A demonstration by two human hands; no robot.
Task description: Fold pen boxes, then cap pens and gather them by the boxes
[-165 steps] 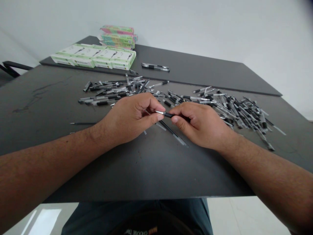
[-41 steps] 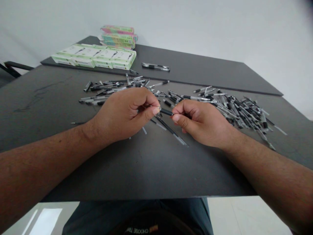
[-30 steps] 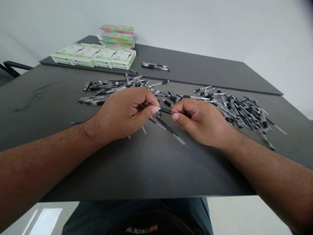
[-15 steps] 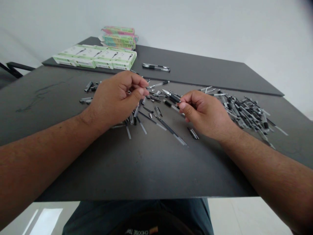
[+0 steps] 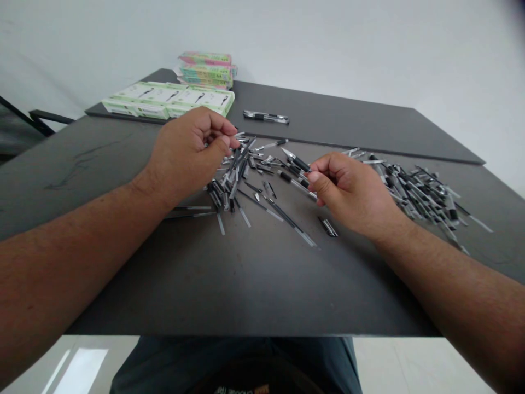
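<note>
My right hand (image 5: 348, 191) pinches an uncapped pen (image 5: 298, 160) by its rear part, its black grip and silver tip pointing up and left. My left hand (image 5: 191, 145) hovers over the left side of a heap of pen parts (image 5: 235, 175), thumb and fingertips drawn together. Whether anything small is between those fingertips I cannot make out. Below the right hand lies a loose pen cap (image 5: 328, 226). Thin ink refills (image 5: 291, 220) lie between the hands, and a clear pen barrel with a black grip (image 5: 297, 185) rests just under the held pen.
To the right spreads a large pile of pens or pen parts (image 5: 422, 194). On the raised board (image 5: 348, 123) at the back lie a few pens (image 5: 266, 117), flat white-green boxes (image 5: 176, 97) and a stack of colourful packs (image 5: 207, 70). A chair arm (image 5: 51, 115) shows at far left.
My left hand has drawn back leftward, away from the pen tip, uncovering more of the parts heap. The right hand keeps hold of the pen. The whole view has shifted slightly.
</note>
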